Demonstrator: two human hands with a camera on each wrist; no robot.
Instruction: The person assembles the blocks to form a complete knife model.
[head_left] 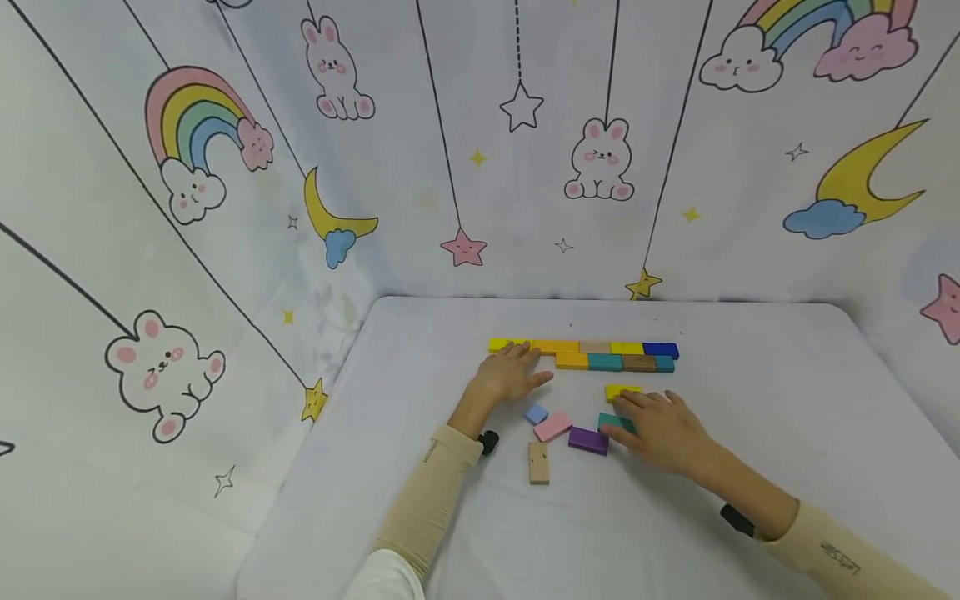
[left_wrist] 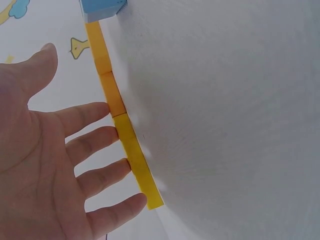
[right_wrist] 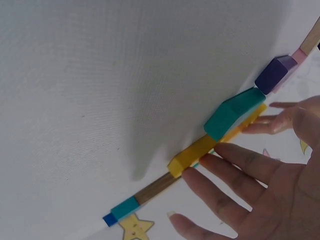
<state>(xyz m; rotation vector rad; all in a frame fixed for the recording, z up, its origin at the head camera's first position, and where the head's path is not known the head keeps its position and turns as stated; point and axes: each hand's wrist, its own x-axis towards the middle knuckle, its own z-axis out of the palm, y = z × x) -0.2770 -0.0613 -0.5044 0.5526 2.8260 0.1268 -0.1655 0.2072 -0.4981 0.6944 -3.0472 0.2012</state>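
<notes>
My left hand (head_left: pixel 507 373) rests at the left end of the back row of blocks. Its straight fingers touch a yellow block (left_wrist: pixel 137 160) and the orange block (left_wrist: pixel 113 95) beside it, as the left wrist view shows. To the right, my right hand (head_left: pixel 663 429) is spread, its fingertips at a loose yellow block (head_left: pixel 622 392). A teal block (head_left: pixel 617 423) lies by its thumb, partly hidden in the head view. A purple block (head_left: pixel 588 441) sits just left of the teal one. Neither hand curls round a block.
A shorter front row, with a brown block (head_left: pixel 638 363) in it, lies against the back row, which ends at a blue block (head_left: pixel 661 350). Loose light blue (head_left: pixel 536 413), pink (head_left: pixel 552 427) and plain wooden blocks (head_left: pixel 538 463) lie between the arms on the white table (head_left: pixel 360 467).
</notes>
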